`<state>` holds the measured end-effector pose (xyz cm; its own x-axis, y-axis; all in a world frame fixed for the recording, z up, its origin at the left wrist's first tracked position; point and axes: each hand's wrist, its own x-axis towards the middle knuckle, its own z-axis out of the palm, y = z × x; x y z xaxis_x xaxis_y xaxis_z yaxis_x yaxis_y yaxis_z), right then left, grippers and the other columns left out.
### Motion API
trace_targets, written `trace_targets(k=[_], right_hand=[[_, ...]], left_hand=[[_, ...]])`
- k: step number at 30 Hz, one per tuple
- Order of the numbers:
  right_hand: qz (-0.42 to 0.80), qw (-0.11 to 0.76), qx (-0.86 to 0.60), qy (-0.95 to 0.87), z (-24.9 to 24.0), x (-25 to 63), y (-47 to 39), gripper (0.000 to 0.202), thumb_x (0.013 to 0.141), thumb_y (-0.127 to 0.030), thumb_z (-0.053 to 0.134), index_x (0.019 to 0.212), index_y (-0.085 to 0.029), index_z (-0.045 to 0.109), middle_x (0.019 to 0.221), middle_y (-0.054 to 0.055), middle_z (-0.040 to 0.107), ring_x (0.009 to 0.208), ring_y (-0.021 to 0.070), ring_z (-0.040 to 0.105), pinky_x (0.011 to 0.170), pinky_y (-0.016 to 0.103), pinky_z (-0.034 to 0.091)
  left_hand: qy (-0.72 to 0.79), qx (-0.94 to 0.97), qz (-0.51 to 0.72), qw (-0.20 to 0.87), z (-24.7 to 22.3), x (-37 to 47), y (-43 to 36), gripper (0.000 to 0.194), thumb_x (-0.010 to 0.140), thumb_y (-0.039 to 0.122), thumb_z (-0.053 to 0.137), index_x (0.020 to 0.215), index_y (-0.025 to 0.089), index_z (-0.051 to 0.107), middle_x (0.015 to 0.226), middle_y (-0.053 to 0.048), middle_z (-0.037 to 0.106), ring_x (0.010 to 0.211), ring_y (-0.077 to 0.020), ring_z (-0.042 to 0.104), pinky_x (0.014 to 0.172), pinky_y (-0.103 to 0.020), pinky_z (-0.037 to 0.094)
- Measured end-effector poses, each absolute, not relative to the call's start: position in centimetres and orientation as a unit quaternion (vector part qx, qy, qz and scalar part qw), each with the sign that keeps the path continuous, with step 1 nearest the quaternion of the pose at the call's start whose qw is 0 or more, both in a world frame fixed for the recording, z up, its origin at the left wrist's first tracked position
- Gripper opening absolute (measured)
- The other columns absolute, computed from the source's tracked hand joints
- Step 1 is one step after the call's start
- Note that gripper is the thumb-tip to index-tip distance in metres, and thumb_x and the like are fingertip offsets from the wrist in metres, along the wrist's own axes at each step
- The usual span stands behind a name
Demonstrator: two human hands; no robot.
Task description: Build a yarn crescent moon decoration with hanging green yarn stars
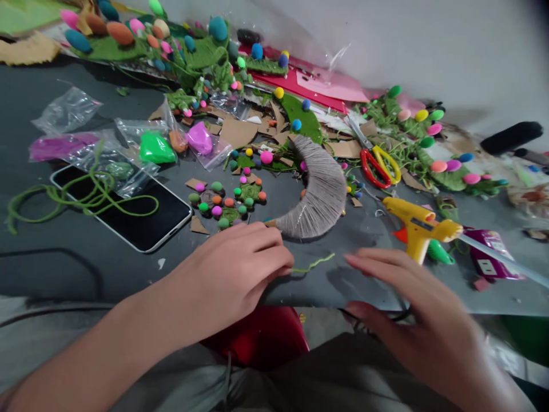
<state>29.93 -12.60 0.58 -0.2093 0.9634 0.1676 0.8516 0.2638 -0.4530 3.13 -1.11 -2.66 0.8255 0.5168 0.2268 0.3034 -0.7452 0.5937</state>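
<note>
While the left hand (244,266) pinched the green yarn (307,269), probably light, limp and best gripped near its tip, the right hand (420,297) held its fingers apart.

Plain pale wall (429,51) behind dark-grey tabletop (38,229).

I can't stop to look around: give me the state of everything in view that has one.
Left hand: fingers curled on a short green strand
Right hand: open, holding nothing visible
Crescent: wrapped in grey yarn
Phone: face up, screen dark
Scissors: lying down, handles close together
Glue gun: on its side, glue stick protruding; power unclear
Green clay: inside clear plastic
</note>
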Motion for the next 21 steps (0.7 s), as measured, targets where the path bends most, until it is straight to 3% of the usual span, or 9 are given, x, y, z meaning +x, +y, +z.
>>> trace_targets(k=[2, 7, 12, 16, 21], right_hand=[[0.178, 0.195, -0.541, -0.799, 0.1, 27.0, -10.6, 0.047, 0.093, -0.029, 0.069, 0.138, -0.02, 0.057, 0.13, 0.01, 0.067, 0.117, 0.0202, 0.065, 0.098, 0.032, 0.052], [0.205, 0.216, -0.508, -0.808, -0.8, 24.1, -8.3, 0.014, 0.1, -0.026, 0.061, 0.104, -0.017, 0.071, 0.091, 0.002, 0.074, 0.082, 0.0142, 0.065, 0.077, 0.03, 0.05], [0.276, 0.248, -0.504, -0.78, -0.6, 23.9, -8.2, 0.013, 0.101, -0.018, 0.056, 0.099, -0.016, 0.069, 0.087, 0.001, 0.07, 0.081, 0.0114, 0.061, 0.078, 0.026, 0.047], [0.336, 0.254, -0.565, -0.71, -0.7, 23.7, -8.4, 0.013, 0.1, -0.023, 0.057, 0.094, -0.019, 0.067, 0.083, -0.002, 0.067, 0.075, 0.0083, 0.057, 0.072, 0.021, 0.046], [0.351, 0.241, -0.62, -0.659, -0.7, 23.7, -8.6, 0.024, 0.101, -0.03, 0.055, 0.081, -0.02, 0.062, 0.068, -0.006, 0.056, 0.062, 0.0067, 0.048, 0.058, 0.019, 0.039]], left_hand=[[0.219, 0.911, 0.182, 0.298, -2.7, 3.2, -1.2, 0.022, 0.102, 0.015, 0.048, 0.101, 0.019, 0.069, 0.097, -0.005, 0.065, 0.089, -0.0186, 0.059, 0.078, -0.032, 0.046], [0.24, 0.895, 0.152, 0.344, -2.4, 3.1, -0.9, 0.02, 0.104, 0.022, 0.047, 0.096, 0.019, 0.065, 0.095, -0.003, 0.063, 0.09, -0.0179, 0.057, 0.08, -0.031, 0.044], [0.27, 0.877, 0.14, 0.372, -1.4, 2.7, -0.7, 0.016, 0.103, 0.023, 0.05, 0.096, 0.02, 0.064, 0.095, 0.0, 0.063, 0.091, -0.0165, 0.056, 0.081, -0.03, 0.041], [0.3, 0.856, 0.145, 0.394, -0.9, 2.7, -0.2, 0.016, 0.102, 0.027, 0.053, 0.094, 0.021, 0.065, 0.091, 0.002, 0.064, 0.087, -0.0133, 0.058, 0.079, -0.027, 0.041], [0.336, 0.823, 0.124, 0.441, -0.7, 3.0, 0.9, 0.023, 0.099, 0.042, 0.058, 0.088, 0.024, 0.066, 0.076, 0.006, 0.066, 0.067, -0.0101, 0.056, 0.061, -0.025, 0.039]])
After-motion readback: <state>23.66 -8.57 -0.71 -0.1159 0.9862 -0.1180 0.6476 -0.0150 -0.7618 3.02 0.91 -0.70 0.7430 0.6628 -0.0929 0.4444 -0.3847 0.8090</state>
